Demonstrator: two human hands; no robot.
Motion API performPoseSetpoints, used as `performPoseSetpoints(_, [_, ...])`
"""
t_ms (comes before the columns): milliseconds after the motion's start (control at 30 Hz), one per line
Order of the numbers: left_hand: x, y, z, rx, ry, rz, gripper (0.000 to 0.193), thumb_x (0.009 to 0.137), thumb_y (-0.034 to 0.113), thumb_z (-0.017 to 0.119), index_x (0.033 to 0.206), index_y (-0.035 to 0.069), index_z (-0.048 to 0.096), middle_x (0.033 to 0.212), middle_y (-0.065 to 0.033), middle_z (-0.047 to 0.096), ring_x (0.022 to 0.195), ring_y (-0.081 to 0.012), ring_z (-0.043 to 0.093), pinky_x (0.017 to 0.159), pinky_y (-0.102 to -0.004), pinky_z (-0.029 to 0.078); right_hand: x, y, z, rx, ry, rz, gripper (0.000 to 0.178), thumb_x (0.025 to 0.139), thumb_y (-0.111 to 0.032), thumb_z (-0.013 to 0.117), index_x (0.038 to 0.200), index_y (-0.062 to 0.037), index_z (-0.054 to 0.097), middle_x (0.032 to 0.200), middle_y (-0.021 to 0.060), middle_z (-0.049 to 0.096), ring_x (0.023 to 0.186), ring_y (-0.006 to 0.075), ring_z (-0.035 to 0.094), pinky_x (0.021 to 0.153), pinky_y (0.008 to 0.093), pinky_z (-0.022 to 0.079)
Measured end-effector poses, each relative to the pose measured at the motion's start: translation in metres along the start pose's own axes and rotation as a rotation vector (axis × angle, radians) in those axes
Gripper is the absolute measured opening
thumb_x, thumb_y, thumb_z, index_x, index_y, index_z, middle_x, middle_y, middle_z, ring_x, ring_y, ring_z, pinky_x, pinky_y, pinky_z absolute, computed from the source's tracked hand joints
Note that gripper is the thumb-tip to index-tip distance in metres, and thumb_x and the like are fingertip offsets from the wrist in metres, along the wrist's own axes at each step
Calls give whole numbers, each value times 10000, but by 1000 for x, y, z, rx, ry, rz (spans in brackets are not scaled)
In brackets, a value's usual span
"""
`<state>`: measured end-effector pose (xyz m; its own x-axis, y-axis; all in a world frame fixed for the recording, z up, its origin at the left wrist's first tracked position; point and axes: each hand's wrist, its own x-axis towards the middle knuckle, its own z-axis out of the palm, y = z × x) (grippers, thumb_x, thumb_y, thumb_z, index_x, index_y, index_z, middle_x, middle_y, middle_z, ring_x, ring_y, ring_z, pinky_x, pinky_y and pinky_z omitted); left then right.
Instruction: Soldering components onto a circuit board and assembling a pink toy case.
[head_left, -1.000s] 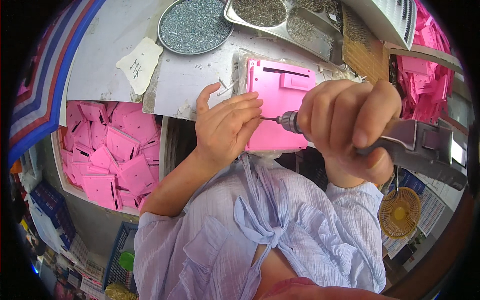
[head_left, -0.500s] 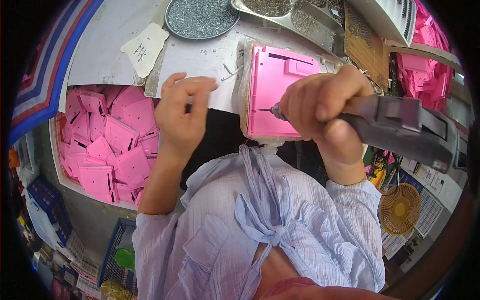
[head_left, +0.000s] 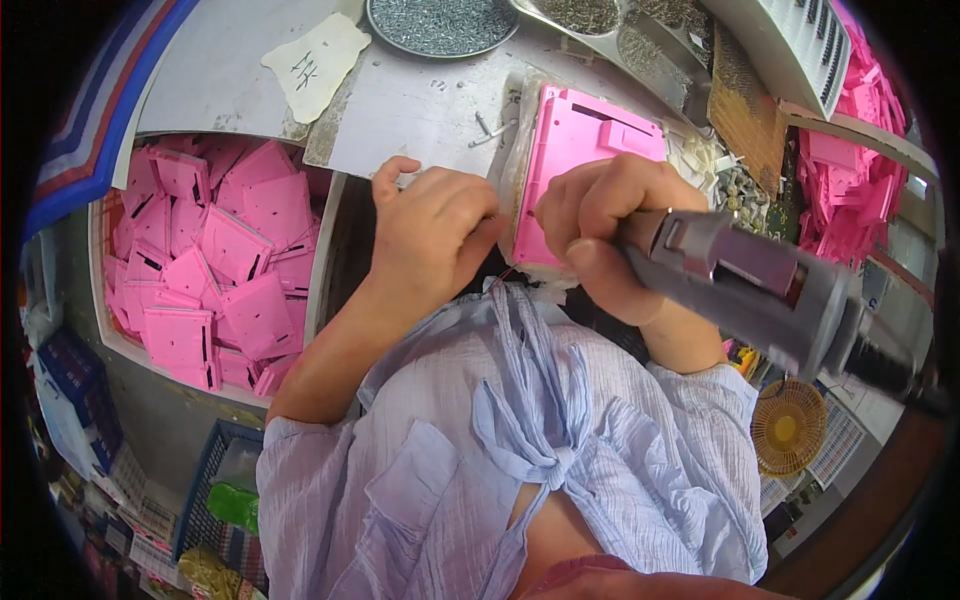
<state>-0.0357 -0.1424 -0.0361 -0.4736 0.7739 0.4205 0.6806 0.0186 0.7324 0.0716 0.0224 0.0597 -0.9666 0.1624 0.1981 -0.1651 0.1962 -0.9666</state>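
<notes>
A pink plastic panel [head_left: 580, 125] with a slot along its far edge lies in front of me on a plastic-wrapped block. My right hand [head_left: 615, 225] is wrapped round a dark grey power screwdriver [head_left: 745, 275] over the panel's near right part. The hand hides the tool's tip. Just left of the panel is my left hand [head_left: 432, 225], its fingers curled and thumb drawn in, the little finger sticking out. Whatever it pinches, if anything, is hidden.
A bin [head_left: 325, 260] of pink panels stands at my left. Beyond the panel are a round tray of screws [head_left: 440, 25] and a metal tray [head_left: 600, 42] with small parts. More pink parts [head_left: 850, 170] are heaped far right. Small metal pins [head_left: 490, 130] lie beside the block.
My left hand has moved right, close to the panel, its fingers more curled. The screwdriver has swung, its rear end lower. The view has shifted slightly.
</notes>
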Motion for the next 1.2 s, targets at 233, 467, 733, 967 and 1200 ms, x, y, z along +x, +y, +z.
performPoseSetpoints(233, [0, 10, 4, -71, -23, 26, 205, 777, 62, 800, 942, 128, 697, 903, 13, 739, 839, -160, 693, 1048, -466, 314, -1, -20, -7, 441, 80, -101, 276, 900, -170, 782, 966, -2, 574, 826, 122, 627, 692, 205, 615, 623, 328, 503])
performPoseSetpoints(467, [-5, 12, -3, -9, -99, 87, 267, 766, 71, 807, 1010, 105, 704, 1018, -13, 749, 931, -173, 694, 1071, -490, 317, -4, -17, -1, 485, 13, -158, 245, 919, -107, 749, 951, 2, 531, 731, 96, 581, 630, 186, 570, 560, 323, 456])
performPoseSetpoints(733, [11, 8, -8, -95, -398, 183, 472, 766, 24, 681, 1235, 74, 675, 1434, -70, 629, 1348, -201, 566, 1055, -479, 343, -25, -7, 14, 291, 51, -153, 184, 843, -40, 747, 837, -28, 563, 651, 74, 594, 545, 204, 583, 508, 331, 468])
performPoseSetpoints(967, [8, 9, -1, -28, -341, 160, 416, 790, 6, 607, 1183, 87, 717, 1379, -39, 676, 1307, -176, 602, 873, -431, 342, -21, 13, 24, 201, -44, -283, 194, 845, -52, 727, 778, -52, 545, 613, 72, 584, 495, 237, 568, 490, 355, 492])
performPoseSetpoints(1200, [13, 12, -2, 1, -395, 114, 431, 795, -26, 572, 1174, 111, 724, 1361, -10, 684, 1294, -154, 604, 868, -419, 330, 14, -6, -35, 355, 133, -227, 213, 935, -165, 717, 850, -36, 570, 650, 53, 572, 548, 153, 527, 527, 327, 456])
